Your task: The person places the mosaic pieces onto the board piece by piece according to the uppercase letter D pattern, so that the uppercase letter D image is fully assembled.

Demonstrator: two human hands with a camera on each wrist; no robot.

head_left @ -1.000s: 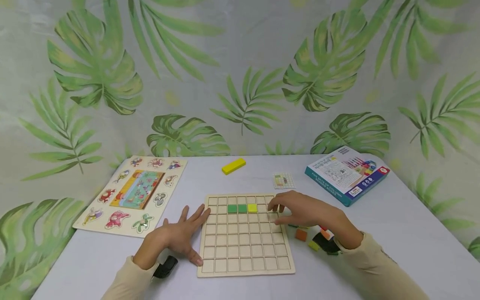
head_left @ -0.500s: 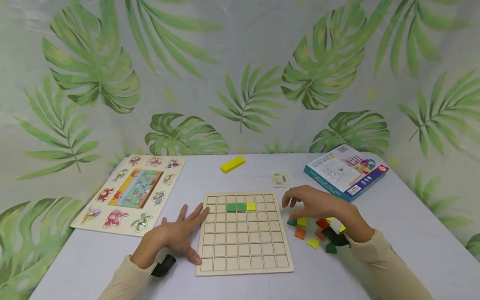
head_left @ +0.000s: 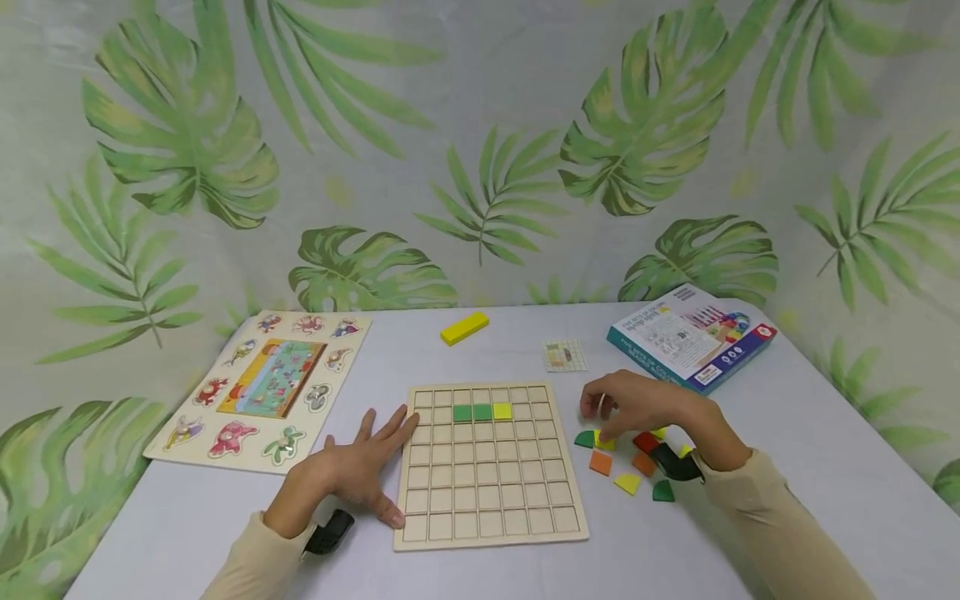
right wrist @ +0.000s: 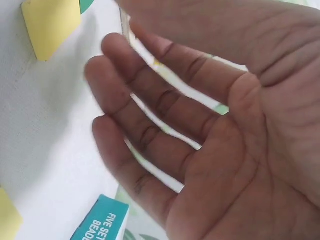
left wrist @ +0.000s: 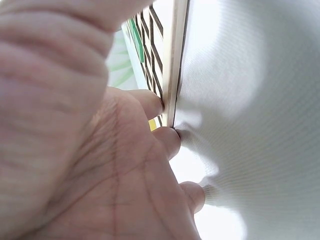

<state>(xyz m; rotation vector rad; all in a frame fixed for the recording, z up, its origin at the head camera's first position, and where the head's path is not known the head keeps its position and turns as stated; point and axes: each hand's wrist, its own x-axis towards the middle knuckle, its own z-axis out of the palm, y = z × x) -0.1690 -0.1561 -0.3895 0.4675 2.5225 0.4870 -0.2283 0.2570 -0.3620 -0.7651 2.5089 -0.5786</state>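
Observation:
My left hand point(head_left: 356, 475) lies with spread fingers along the left side of a wooden grid board point(head_left: 491, 477); in the left wrist view its fingertips point(left wrist: 167, 141) touch the board's edge. Two green squares point(head_left: 472, 412) and a yellow square point(head_left: 502, 411) sit side by side in the board's second row. Right of the board, my right hand point(head_left: 637, 400) hovers over loose tiles, fingers loosely bent and holding nothing. Below it lie a green tile point(head_left: 583, 439), an orange square point(head_left: 600, 462), a yellow quarter-round point(head_left: 627, 483) and a green quarter-round point(head_left: 663, 491). A yellow tile point(right wrist: 52, 25) shows near the fingers.
A small pattern card point(head_left: 564, 356) lies behind the board, with a yellow block point(head_left: 465, 328) farther left. At the back right is a teal toy box point(head_left: 690, 337). An animal puzzle board point(head_left: 255, 450) occupies the left side. A leaf-print cloth hangs behind.
My right hand has moved right, from over the board's upper right corner to above the loose tiles, uncovering several of them. The left hand stays at the board's edge.

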